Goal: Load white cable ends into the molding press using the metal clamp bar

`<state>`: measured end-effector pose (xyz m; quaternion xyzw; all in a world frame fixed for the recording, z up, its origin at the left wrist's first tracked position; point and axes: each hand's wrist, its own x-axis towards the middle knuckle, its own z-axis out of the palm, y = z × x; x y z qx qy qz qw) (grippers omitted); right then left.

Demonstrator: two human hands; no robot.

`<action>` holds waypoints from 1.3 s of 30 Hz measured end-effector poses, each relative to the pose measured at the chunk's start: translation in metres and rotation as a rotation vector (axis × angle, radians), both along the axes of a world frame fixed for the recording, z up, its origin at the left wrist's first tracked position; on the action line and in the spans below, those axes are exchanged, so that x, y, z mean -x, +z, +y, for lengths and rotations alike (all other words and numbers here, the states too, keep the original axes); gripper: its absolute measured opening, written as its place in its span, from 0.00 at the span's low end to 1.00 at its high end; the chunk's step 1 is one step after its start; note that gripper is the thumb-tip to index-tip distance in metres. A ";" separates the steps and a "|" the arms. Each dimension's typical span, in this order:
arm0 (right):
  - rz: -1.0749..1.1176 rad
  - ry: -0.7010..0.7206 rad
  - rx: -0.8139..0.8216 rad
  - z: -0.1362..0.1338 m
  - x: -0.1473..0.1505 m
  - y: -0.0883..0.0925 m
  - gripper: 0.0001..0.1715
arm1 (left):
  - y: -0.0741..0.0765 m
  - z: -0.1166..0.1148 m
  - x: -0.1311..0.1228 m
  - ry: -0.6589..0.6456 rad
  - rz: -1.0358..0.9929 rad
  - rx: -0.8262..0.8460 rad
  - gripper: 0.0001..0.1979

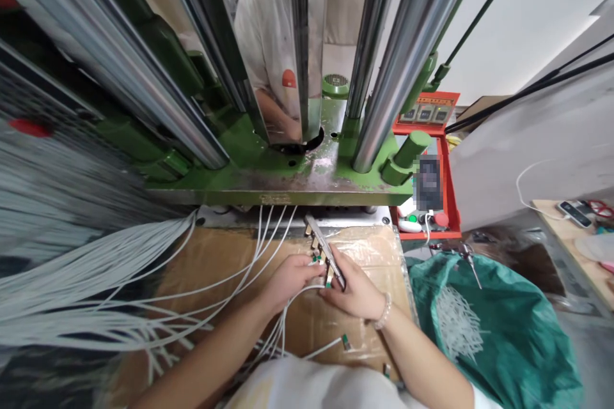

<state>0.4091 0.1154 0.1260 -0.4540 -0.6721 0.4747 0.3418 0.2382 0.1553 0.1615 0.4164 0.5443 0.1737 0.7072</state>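
Note:
My right hand (354,284) is wrapped round a long narrow metal bar (326,249) that points up toward the press. Small connectors with green parts (315,258) lie in a row along the bar's left side. At this row my left hand (296,276) pinches a small piece with a green part; its exact shape is partly hidden by the fingers. A white cable (307,289) runs from near my right thumb down toward my body. Other white cables (244,268) pass left of my hands and reach under the press. Another green-ended connector (346,341) lies nearer my body.
Ahead stands a green press (283,172) with steel columns. A thick bundle of white cables (139,249) spreads out at the left. Brown cardboard (220,246) covers the work surface. To the right are a red control box (451,192) and a green bag (518,313) with white scraps.

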 end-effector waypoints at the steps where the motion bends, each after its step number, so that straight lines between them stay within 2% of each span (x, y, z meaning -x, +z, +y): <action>1: -0.012 0.021 -0.031 0.000 0.000 0.000 0.51 | -0.001 0.000 0.000 0.010 -0.007 0.020 0.18; 4: 0.036 0.044 0.003 0.000 -0.001 0.001 0.50 | 0.000 0.003 0.007 0.001 0.023 -0.026 0.22; 7: 0.098 0.004 0.077 0.000 -0.002 0.001 0.49 | 0.005 0.009 0.019 0.157 0.019 -0.158 0.26; 9: 0.111 -0.020 0.089 0.001 -0.002 0.001 0.48 | 0.009 0.012 0.026 0.278 -0.106 -0.157 0.26; 13: 0.124 -0.028 0.124 0.001 -0.001 0.003 0.47 | 0.016 0.018 0.028 0.425 -0.340 -0.133 0.21; 17: 0.117 -0.040 0.137 0.000 -0.001 0.004 0.48 | 0.015 0.023 0.028 0.544 -0.333 -0.183 0.25; 19: 0.118 -0.043 0.138 0.000 -0.001 0.005 0.47 | 0.011 0.023 0.029 0.491 -0.283 -0.187 0.24; 23: 0.136 -0.037 0.140 0.000 -0.001 0.006 0.47 | 0.004 0.021 0.029 0.139 -0.025 -0.130 0.21; 26: 0.142 -0.036 0.137 0.001 -0.002 0.006 0.48 | 0.002 0.020 0.025 -0.011 0.145 -0.137 0.21; 29: 0.131 -0.028 0.116 0.000 -0.002 0.003 0.48 | 0.003 0.021 0.020 -0.032 0.181 -0.148 0.20; 34: 0.010 0.015 0.017 -0.001 -0.003 -0.003 0.50 | 0.002 0.019 0.016 0.049 0.182 -0.184 0.18; 39: 0.080 -0.008 0.050 -0.002 -0.002 -0.002 0.47 | -0.001 0.016 0.014 0.039 0.182 -0.205 0.18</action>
